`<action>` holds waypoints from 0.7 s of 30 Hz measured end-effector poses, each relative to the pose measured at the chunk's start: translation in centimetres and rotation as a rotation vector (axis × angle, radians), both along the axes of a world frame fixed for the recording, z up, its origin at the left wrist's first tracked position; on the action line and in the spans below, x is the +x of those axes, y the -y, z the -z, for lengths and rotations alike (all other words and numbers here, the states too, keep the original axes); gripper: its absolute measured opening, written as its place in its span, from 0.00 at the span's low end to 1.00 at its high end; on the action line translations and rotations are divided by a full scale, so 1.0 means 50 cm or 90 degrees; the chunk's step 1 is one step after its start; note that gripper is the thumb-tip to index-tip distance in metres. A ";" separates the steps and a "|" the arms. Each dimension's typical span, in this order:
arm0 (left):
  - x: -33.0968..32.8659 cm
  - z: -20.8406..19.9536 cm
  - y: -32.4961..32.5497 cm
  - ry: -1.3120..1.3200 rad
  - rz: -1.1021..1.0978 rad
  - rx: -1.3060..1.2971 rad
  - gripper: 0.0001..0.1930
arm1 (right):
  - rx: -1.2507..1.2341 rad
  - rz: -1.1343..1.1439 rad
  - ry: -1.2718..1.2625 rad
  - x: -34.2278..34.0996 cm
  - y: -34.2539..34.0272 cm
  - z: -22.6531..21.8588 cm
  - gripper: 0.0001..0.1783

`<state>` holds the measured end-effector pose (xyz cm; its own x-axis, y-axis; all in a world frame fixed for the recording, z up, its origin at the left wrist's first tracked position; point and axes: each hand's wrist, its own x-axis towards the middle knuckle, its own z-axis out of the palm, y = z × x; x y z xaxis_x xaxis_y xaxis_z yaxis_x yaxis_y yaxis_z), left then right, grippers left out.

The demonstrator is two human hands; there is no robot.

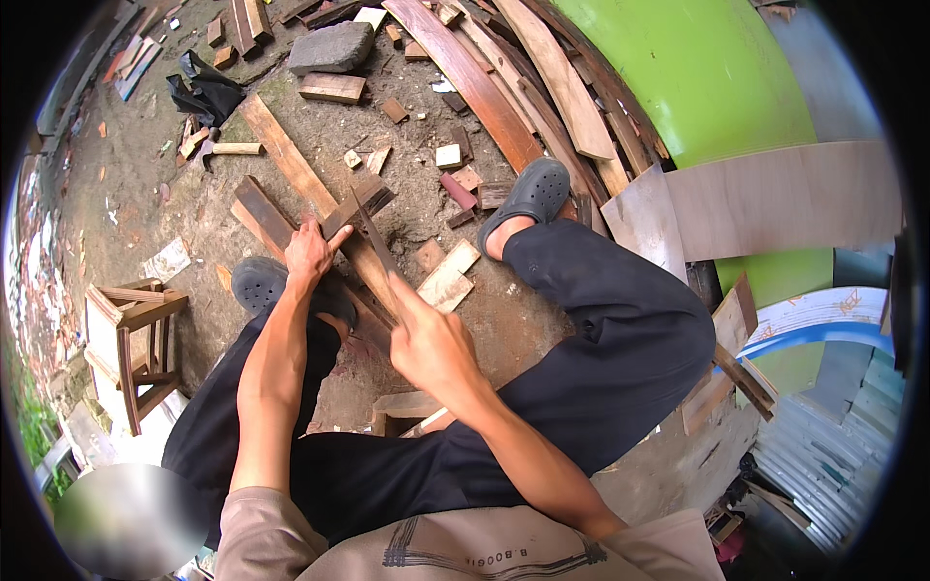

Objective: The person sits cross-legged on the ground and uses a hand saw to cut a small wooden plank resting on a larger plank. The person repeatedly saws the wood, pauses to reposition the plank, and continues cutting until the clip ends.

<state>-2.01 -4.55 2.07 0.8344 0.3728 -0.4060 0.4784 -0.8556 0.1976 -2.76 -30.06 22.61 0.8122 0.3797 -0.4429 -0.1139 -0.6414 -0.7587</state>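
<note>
My right hand (431,341) is closed around the handle of a saw, which the fingers hide. Its narrow blade (376,237) points away from me and crosses a short dark wooden piece (360,207). That piece lies across a long light-brown plank (283,147) on the ground. My left hand (308,252) is closed on the near left end of the short piece, its thumb stretched towards the blade. Beside this hand is another dark block of wood (263,213). My left shoe (260,284) is close to the wood, just below the left hand.
A hammer (232,148) lies to the left, near a black plastic bag (203,89) and a grey stone block (331,48). Long boards (475,82) are stacked at the far right, beside a green panel (697,77). A small wooden frame (131,329) stands at the left. Offcuts are scattered about.
</note>
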 end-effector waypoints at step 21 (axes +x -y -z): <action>0.005 0.010 -0.019 -0.067 -0.005 -0.035 0.54 | 0.037 -0.025 0.017 -0.033 0.033 -0.024 0.36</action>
